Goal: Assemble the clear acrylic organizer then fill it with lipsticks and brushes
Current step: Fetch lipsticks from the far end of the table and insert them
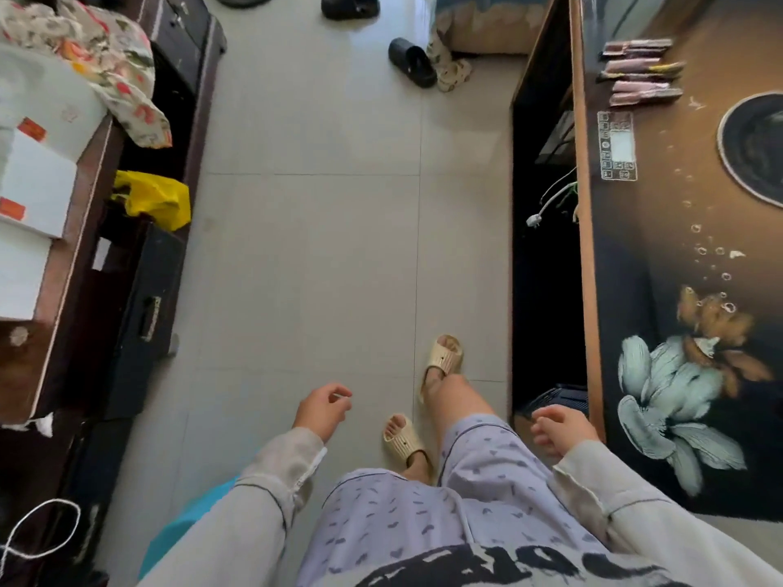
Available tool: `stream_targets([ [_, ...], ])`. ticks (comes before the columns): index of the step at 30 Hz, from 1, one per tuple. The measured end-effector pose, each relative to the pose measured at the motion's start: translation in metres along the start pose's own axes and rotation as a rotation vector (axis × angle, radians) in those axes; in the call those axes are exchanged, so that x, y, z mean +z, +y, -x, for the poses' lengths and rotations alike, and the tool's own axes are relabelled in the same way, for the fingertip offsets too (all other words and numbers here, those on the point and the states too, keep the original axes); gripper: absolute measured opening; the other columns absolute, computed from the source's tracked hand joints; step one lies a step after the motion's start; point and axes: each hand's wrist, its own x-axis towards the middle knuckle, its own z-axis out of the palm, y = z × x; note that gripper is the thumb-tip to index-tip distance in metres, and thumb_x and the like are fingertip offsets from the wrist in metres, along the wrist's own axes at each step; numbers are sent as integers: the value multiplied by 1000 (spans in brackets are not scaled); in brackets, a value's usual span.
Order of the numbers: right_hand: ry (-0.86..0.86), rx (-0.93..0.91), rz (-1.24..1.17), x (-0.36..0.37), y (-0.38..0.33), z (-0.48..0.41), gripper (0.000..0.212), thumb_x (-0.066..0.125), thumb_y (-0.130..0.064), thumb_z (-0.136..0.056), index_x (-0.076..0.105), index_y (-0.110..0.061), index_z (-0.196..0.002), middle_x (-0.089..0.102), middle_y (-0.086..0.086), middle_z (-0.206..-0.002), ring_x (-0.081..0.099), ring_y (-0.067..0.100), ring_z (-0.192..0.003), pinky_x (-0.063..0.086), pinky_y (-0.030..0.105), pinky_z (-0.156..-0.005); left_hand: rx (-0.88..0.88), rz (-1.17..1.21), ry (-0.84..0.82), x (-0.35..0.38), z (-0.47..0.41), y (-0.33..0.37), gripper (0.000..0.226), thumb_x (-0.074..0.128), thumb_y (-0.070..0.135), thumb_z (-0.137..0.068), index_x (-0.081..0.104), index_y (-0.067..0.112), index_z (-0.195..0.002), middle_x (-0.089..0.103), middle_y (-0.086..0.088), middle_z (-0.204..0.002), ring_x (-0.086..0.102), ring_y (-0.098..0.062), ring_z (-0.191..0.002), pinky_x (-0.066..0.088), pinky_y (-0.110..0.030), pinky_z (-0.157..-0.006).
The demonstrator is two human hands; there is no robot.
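Sticks point(640, 74), pink, blurred, flat on table point(661, 230); long axes left-right, parallel.

**Blurred sticks, cropped edges, a dark recess**

On the bench point(661, 230), a row of slim pink and dark sticks point(640, 72) is smeared by motion, so it cannot be told whether they are lipsticks or brushes. The round dark dish point(750, 150) is cut off by the right edge. The markings on the printed panel point(617, 146) are too small to read. The recess under the bench point(546, 298) is lost in shadow. A black sandal point(349, 4) is cropped at the top, and the shirt print point(508, 565) at the bottom.
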Motion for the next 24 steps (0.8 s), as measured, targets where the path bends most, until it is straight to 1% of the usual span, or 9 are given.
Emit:
stream_targets([
  [4,-14,19,-85,-3,-45,-19,20,39,5,-91,57,-4,-94,51,8,-61,41,18,-49,30,8,-26,-5,-11,-30,-5,-32,39,23,48,-3,-85,62,-2,-104,58,-13,-85,47,-12,-56,33,-22,-64],
  [6,-22,15,-80,-8,-75,-35,23,38,4,-91,58,0,-101,50,8,-62,40,17,-48,28,8,-27,-39,-31,-50,-5,-50,57,23,49,-2,-85,62,-2,-104,57,-13,-86,48,-15,-58,34,-22,-63],
  [9,-27,-13,-17,-21,-124,-56,25,39,3,-91,58,5,-107,50,5,-63,42,16,-49,33,14,-32,-91,-116,-81,-7,-70,80,22,50,0,-86,63,1,-103,59,-15,-90,52,-21,-63,39,-24,-71],
  [12,-41,-56,24,-38,-175,-71,26,41,3,-90,58,7,-108,55,9,-69,44,15,-50,35,21,-47,-160,-178,-99,-15,-88,104,24,51,2,-87,63,-1,-108,65,-22,-109,63,-32,-92,46,-34,-89],
  [14,-55,-92,26,-46,-205,-75,26,41,2,-90,58,7,-110,55,14,-81,45,14,-52,35,23,-50,-172,-194,-94,-19,-97,120,24,51,2,-86,63,-2,-108,65,-23,-114,62,-36,-104,46,-36,-93],
  [17,-60,-151,18,-64,-255,-86,26,41,2,-90,58,7,-110,55,14,-83,46,13,-52,35,22,-50,-161,-194,-61,-28,-122,161,22,52,2,-85,64,-1,-104,66,-23,-111,63,-32,-93,47,-34,-90],
  [19,-56,-198,5,-73,-280,-92,27,42,2,-90,58,6,-110,58,16,-87,47,12,-54,37,21,-52,-132,-216,-53,-35,-136,187,21,53,3,-86,64,0,-104,67,-21,-106,57,-23,-80,44,-28,-80],
  [22,-40,-222,-21,-83,-306,-106,26,42,2,-90,59,5,-110,60,17,-91,48,11,-55,39,20,-53,-89,-254,-84,-44,-163,228,19,51,1,-87,63,2,-101,60,-14,-91,52,-21,-63,37,-24,-60],
  [24,-16,-202,-57,-86,-321,-116,26,42,1,-90,60,4,-108,59,13,-88,49,10,-55,40,20,-53,-51,-287,-102,-51,-185,257,18,51,0,-86,63,2,-99,57,-12,-87,52,-23,-66,35,-24,-63],
])
